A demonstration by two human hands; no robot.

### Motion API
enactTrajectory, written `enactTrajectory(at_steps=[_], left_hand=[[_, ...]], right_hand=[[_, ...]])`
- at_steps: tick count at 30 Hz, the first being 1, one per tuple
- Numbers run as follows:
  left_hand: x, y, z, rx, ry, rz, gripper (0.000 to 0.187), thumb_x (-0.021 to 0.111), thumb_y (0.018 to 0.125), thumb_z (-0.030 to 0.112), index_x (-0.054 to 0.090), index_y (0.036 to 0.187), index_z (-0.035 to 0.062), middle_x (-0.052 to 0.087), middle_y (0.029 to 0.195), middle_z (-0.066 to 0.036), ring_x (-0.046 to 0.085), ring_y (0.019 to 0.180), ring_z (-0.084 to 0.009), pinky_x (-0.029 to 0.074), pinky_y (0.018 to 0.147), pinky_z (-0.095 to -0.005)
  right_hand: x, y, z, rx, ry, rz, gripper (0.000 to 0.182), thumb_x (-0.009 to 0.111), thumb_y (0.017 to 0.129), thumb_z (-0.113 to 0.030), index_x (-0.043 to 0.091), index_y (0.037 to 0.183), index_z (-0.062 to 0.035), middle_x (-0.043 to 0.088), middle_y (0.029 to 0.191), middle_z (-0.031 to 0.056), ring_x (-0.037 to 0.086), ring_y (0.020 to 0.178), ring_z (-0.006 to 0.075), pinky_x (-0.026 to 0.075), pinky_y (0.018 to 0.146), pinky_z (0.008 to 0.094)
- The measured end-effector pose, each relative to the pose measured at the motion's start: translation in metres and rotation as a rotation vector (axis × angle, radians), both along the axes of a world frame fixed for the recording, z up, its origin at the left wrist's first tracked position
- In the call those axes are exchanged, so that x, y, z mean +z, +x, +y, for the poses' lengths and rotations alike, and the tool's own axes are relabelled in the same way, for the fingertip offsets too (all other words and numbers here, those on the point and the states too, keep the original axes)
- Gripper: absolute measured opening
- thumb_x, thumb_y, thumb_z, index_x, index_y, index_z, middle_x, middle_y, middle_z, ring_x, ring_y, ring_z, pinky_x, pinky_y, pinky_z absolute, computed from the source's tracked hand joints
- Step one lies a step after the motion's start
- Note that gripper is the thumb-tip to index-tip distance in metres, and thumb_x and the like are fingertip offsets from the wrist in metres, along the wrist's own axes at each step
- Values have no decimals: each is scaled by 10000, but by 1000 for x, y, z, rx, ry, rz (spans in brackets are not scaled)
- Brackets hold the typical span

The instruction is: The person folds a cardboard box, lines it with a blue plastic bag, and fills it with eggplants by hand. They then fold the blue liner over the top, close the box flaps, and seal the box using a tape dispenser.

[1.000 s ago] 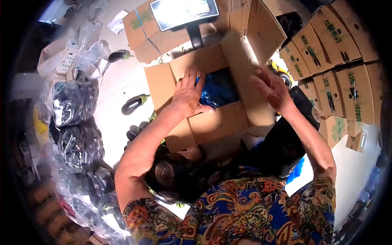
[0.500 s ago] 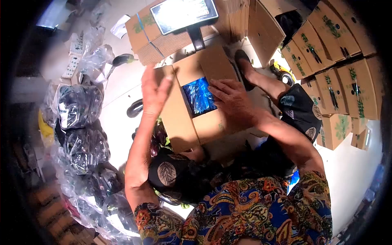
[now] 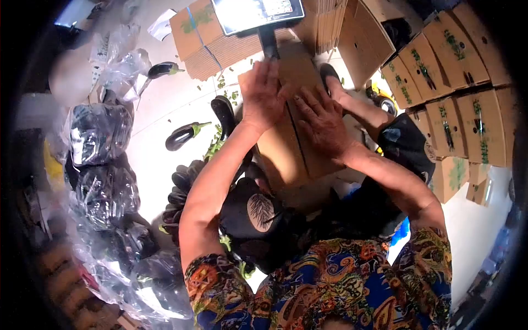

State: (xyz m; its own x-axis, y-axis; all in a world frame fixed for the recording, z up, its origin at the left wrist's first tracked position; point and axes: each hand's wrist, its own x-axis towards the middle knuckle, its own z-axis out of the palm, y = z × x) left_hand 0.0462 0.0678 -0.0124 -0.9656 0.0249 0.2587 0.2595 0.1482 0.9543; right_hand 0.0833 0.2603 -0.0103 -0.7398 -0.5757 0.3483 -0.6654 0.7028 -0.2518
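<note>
A cardboard box (image 3: 283,159) stands in front of me between my knees, its long top flaps folded down and meeting along a narrow seam. On the left flap lies my left hand (image 3: 264,99), flat with the fingers stretched out. My right hand (image 3: 324,124) rests spread on the right flap, close beside the seam. Neither hand holds anything. The box's contents are hidden under the flaps. Just behind the box is a scale with a bright display (image 3: 258,14) on a dark post.
Loose eggplants (image 3: 184,136) lie on the floor to the left, with more heaped by my left knee. Bags of eggplants in clear plastic (image 3: 99,135) line the far left. Flattened cardboard (image 3: 198,47) is stacked behind. Closed boxes (image 3: 440,60) are piled at the right.
The box's long flaps have come down over the blue plastic that showed in the opening. My left hand has moved right, onto the box top; my right hand has shifted slightly right.
</note>
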Motion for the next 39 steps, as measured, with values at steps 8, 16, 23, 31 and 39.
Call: enactTrajectory(at_steps=[8, 16, 23, 31, 39], left_hand=[[-14, -8, -6, 163, -1193, 291, 594, 488, 929, 429, 407, 1395, 70, 374, 1440, -189, 303, 1352, -369, 252, 1095, -485], [-21, -27, -21, 128, -1277, 441, 451, 500, 927, 398, 567, 1229, 69, 463, 1331, -140, 409, 1198, -361, 374, 965, -458], [-2, -45, -13, 210, -1187, 290, 392, 612, 854, 352, 578, 1186, 145, 541, 863, -99, 548, 825, -294, 422, 712, -434], [6, -57, 1, 262, -1249, 292, 219, 592, 895, 290, 617, 961, 83, 533, 807, -123, 544, 767, -310, 420, 696, -425], [6, -58, -1, 266, -1242, 228, 175, 612, 891, 253, 623, 943, 86, 524, 797, -102, 529, 750, -289, 417, 678, -403]], right_hand=[[-9, -23, 17, 232, 13, 82, 555, 536, 895, -309, 424, 1398, -105, 422, 1418, 159, 375, 1283, 420, 316, 1062, 484], [66, -86, 32, 401, 382, -577, 459, 629, 869, -267, 532, 1269, -63, 499, 1348, 170, 528, 1180, 330, 427, 995, 398], [1, -98, 170, -228, 343, -884, 470, 613, 891, -356, 562, 1264, -76, 573, 1261, 161, 540, 1166, 317, 430, 1002, 382], [-133, -91, 294, -645, 211, -661, 510, 675, 758, -251, 525, 1206, -61, 588, 1120, 206, 538, 1075, 379, 458, 899, 419], [-203, -122, 296, -763, 415, -422, 627, 640, 737, -181, 423, 1308, -42, 500, 1294, 191, 472, 1191, 348, 372, 929, 483]])
